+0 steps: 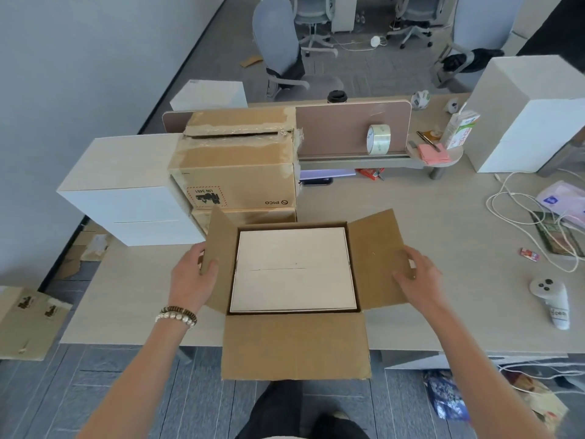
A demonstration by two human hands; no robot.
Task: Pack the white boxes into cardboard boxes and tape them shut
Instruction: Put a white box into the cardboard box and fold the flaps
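Note:
An open cardboard box (294,346) stands at the desk's near edge with a white box (292,270) lying flat inside it. My left hand (191,277) grips the left flap (218,258), thumb over its edge. My right hand (418,275) holds the right flap (376,258) by its outer edge. The near flap hangs out toward me. A roll of clear tape (377,139) stands on the shelf by the desk divider. More white boxes stand stacked at the left (126,191) and far right (528,118).
A taped cardboard box (234,166) sits on another one right behind the open box. Cables (519,210), a white controller (552,302), a milk carton (460,129) and pink notes (432,153) lie on the right. Flattened cardboard (25,321) lies on the floor at left.

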